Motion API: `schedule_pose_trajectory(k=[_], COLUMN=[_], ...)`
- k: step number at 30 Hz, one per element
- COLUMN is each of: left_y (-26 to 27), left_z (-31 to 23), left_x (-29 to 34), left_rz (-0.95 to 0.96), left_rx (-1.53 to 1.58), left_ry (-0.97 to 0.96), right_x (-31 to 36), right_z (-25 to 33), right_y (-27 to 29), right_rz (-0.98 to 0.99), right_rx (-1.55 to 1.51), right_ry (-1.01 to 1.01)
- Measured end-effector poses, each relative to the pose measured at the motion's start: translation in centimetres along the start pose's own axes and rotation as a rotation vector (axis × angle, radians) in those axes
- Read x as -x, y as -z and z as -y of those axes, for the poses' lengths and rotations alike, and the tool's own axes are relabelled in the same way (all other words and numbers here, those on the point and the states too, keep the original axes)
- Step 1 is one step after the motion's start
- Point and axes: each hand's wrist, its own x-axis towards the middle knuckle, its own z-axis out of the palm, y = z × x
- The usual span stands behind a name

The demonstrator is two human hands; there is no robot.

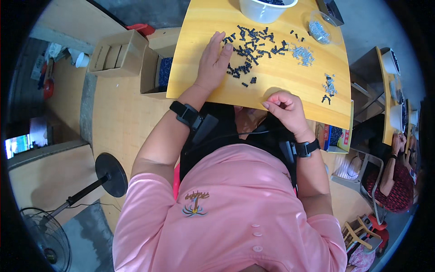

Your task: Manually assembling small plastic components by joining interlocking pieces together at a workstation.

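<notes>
1. Left hand (pixel 213 61) lies flat on the yellow wooden tabletop (pixel 281 79), palm down, fingers stretched out and close together, tips touching the near edge of the black parts pile (pixel 251 47).
2. Black parts: small dark pieces scattered loosely across the tabletop's middle, a few strays just below the left hand's fingertips.
3. Right hand (pixel 285 111) at the near edge of the tabletop, fingers curled, thumb and forefinger pressed together as in a pinch; whatever sits between them is too small to tell.
4. Silver screws heap (pixel 302 53) lies right of the black parts, near them but apart.
5. Smaller mixed heap (pixel 329 87) of silver and black bits sits toward the right edge, well apart from both hands.
6. White bowl (pixel 265 9) with dark pieces stands at the far edge; clear round dish (pixel 319 27) with silver bits to its right.
7. Black straps on both wrists.
8. Open cardboard boxes (pixel 120 54) left of the tabletop.
9. Another person's arm (pixel 389 172) at the far right, seated at a separate bench.
</notes>
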Motion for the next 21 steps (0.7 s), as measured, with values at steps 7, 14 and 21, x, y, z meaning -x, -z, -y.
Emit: schedule_pose_trajectory(k=[7, 14, 21], left_y=[0.3, 0.8, 0.9], left_z=[0.2, 0.4, 0.5], left_x=[0.1, 0.0, 0.0], left_rz=[-0.118, -0.194, -0.246], left_rx=[0.44, 0.695, 0.826], left_ry=[0.154, 0.209, 0.253], right_x=[-2.2, -11.6, -14.7], right_z=[3.9, 6.2, 5.0], right_y=[0.0, -2.8, -4.7], right_rz=[0.078, -0.11, -0.116], right_rx=[0.134, 0.688, 0.942], right_ry=[-0.112, 0.263, 0.217])
